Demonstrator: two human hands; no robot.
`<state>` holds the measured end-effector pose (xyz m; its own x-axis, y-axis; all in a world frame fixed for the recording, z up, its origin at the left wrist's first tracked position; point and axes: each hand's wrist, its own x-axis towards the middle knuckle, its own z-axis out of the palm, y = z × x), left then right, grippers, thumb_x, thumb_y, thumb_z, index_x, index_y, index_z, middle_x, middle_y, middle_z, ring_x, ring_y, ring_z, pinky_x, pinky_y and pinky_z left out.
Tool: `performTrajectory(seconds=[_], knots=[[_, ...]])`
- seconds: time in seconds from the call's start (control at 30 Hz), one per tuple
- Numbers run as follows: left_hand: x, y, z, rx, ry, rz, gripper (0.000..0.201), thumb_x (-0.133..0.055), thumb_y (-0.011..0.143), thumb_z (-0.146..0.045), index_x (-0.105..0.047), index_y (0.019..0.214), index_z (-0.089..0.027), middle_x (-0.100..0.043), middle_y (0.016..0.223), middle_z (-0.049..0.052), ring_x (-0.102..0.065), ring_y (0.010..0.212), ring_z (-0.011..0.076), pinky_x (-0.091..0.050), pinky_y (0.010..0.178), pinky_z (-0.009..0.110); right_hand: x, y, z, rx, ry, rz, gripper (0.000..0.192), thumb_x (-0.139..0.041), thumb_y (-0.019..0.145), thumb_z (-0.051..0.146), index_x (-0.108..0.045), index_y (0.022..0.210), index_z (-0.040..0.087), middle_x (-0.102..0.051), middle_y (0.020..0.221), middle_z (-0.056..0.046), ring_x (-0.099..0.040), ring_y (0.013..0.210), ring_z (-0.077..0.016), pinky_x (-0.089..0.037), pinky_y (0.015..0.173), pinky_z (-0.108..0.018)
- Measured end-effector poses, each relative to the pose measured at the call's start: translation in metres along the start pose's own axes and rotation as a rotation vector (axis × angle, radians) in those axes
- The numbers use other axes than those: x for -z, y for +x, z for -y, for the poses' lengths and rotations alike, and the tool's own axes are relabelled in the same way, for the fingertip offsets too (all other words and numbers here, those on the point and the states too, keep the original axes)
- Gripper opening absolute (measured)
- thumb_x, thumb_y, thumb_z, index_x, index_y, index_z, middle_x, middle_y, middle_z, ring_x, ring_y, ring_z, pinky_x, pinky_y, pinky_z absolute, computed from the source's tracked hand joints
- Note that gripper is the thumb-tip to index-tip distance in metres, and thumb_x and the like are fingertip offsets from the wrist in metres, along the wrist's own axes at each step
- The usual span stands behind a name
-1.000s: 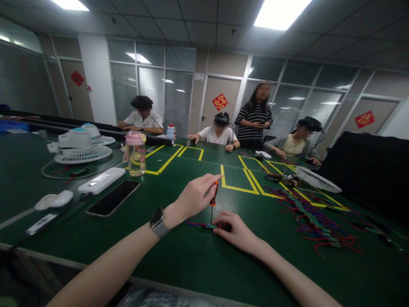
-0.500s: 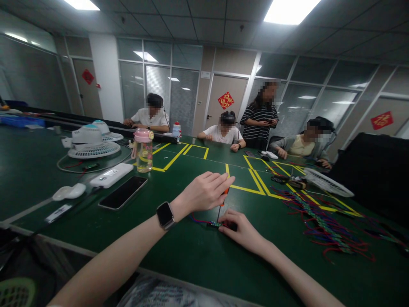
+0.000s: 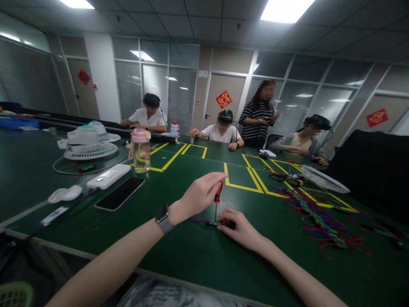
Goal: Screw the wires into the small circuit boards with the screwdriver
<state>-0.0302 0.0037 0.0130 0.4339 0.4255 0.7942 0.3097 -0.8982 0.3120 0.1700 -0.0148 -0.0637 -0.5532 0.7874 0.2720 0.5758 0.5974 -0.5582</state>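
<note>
My left hand [image 3: 200, 195], with a watch [image 3: 163, 218] on its wrist, holds an orange and black screwdriver [image 3: 218, 195] by the upper handle, its fingers stretched together across the top. The screwdriver stands nearly upright, and its shaft comes down at a small green circuit board [image 3: 211, 223] on the table. Whether the tip sits in a screw is too small to tell. Closed on the right end of that board is my right hand [image 3: 240, 229], thumb and fingers pinching it low against the table. Red and blue wires run out from the board's left end.
Many wired circuit boards [image 3: 319, 217] lie in a row at the right, near a white fan part [image 3: 326, 179]. On the left are a phone [image 3: 120, 194], a white power strip [image 3: 108, 176], a pink-lidded bottle [image 3: 141, 155] and white fans [image 3: 89, 145]. Several people are across the green table.
My left hand has turned on the screwdriver, its fingers now drawn closer together and more of the handle showing. The right hand stays on the circuit board. The view has shifted slightly.
</note>
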Motion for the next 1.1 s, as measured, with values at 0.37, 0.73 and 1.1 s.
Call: performTrajectory(seconds=[0.37,0.73,1.1], knots=[[-0.006,0.002,0.006,0.398,-0.554,-0.015,0.035,-0.039,0.095,-0.021,-0.058,0.123,-0.014,-0.067,0.113,0.012,-0.065,0.103,0.0196,-0.053,0.09,0.035,0.001,0.0,0.001,-0.007,0.021,0.011,0.013,-0.062,0.085,0.024,-0.07,0.092,0.018,-0.058,0.085,-0.004,-0.056,0.072,-0.0138,-0.046,0.067,-0.025],[0.013,0.006,0.004,-0.373,0.678,0.183,0.042,-0.04,0.091,-0.017,-0.048,0.13,-0.007,-0.063,0.12,0.018,-0.06,0.111,0.0267,-0.049,0.094,0.044,0.0,0.0,-0.001,0.018,-0.01,-0.003,0.012,-0.062,0.085,0.023,-0.07,0.091,0.018,-0.058,0.082,-0.003,-0.055,0.072,-0.0142,-0.045,0.066,-0.025],[0.013,0.007,-0.001,-0.446,0.674,0.108,0.035,-0.043,0.096,-0.028,-0.05,0.122,-0.005,-0.066,0.103,0.014,-0.064,0.092,0.0226,-0.053,0.079,0.036,0.0,0.0,0.001,0.015,0.009,-0.005,0.013,-0.063,0.085,0.024,-0.07,0.093,0.018,-0.058,0.083,-0.003,-0.056,0.073,-0.0148,-0.046,0.068,-0.026]])
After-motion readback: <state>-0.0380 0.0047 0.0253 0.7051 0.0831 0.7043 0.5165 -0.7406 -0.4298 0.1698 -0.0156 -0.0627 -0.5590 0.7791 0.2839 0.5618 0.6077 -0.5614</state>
